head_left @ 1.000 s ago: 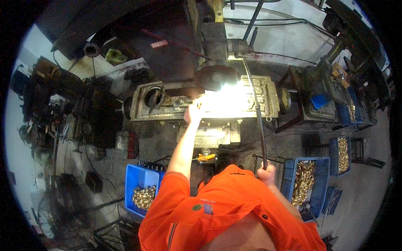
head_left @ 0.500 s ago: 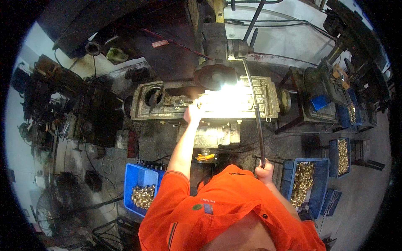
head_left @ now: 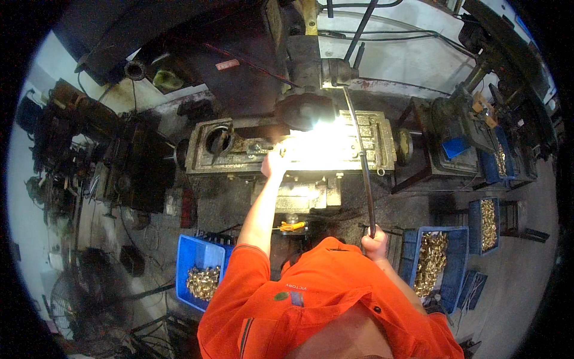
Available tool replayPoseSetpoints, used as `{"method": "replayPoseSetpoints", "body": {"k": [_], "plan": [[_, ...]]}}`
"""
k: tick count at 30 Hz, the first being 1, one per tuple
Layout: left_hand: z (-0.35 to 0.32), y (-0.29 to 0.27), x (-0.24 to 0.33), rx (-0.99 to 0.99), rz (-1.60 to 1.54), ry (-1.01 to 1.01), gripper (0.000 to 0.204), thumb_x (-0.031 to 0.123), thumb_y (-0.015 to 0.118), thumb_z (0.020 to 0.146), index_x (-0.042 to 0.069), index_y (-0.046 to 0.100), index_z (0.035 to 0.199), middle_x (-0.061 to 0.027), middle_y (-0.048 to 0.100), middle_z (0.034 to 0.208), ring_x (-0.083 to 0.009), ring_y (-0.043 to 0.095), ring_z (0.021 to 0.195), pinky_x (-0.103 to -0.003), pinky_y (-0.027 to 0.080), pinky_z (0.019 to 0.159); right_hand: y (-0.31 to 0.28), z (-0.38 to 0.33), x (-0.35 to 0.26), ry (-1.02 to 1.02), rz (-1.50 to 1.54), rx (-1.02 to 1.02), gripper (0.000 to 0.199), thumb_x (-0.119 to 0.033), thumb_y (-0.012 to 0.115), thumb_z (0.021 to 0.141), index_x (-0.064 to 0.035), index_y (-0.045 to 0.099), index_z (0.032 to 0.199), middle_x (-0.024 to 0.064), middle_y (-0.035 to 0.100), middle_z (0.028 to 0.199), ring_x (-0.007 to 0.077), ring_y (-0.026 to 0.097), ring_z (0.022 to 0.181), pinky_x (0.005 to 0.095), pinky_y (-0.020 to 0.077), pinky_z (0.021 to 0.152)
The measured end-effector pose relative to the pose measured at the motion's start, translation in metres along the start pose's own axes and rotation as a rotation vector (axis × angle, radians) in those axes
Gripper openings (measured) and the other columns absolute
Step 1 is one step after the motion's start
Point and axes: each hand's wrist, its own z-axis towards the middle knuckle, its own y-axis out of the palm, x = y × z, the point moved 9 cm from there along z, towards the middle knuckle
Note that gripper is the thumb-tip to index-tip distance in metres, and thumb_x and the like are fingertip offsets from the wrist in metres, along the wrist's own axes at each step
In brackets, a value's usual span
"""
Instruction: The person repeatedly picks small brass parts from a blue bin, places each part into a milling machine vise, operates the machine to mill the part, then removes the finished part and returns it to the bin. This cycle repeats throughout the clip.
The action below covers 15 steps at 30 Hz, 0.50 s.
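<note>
Brass stock: gold-coloured small brass parts fill the blue plastic bin at lower left (head_left: 200, 272) and the blue plastic bin at lower right (head_left: 431, 263).
Left hand (head_left: 276, 163): on the grey metal machine table (head_left: 239, 140), front edge; grip lost in glare.
Right hand (head_left: 375, 242): closed around the long dark metal lever (head_left: 360, 161).
Progress: workpiece hidden by lamp glare, so progress is unclear.

Left arm stretched straight forward, bare forearm, orange sleeve to elbow; left hand (head_left: 275, 163) far out, fingers lost in bright glare, closure unclear. Right arm bent, kept close to chest; right hand (head_left: 375, 243) raised, fingers curled tight in fist-like grip.
</note>
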Motion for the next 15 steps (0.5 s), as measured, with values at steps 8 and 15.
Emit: {"method": "replayPoseSetpoints", "body": {"k": [8,15], "plan": [[-0.006,-0.01,0.004,-0.019,-0.015,-0.035,0.053,0.057,0.063,0.064,0.006,0.067,0.076,-0.0126,0.066,0.079,-0.0278,0.064,0.076,-0.039,0.05,0.064,0.002,0.004,-0.002,-0.053,0.024,-0.015,0.019,-0.015,0.055,0.063,-0.0078,0.037,0.061,-0.0023,0.035,0.055,0.0084,0.033,0.052,0.027,0.0308,0.046],[-0.004,-0.005,0.002,-0.033,-0.01,-0.035,0.053,0.057,0.063,0.064,0.005,0.066,0.075,-0.0125,0.065,0.077,-0.0276,0.064,0.074,-0.039,0.05,0.063,0.0,0.006,-0.001,-0.113,-0.01,-0.018,0.018,-0.014,0.054,0.063,-0.0071,0.037,0.06,-0.0008,0.036,0.054,0.01,0.034,0.05,0.0284,0.0315,0.045]]}}
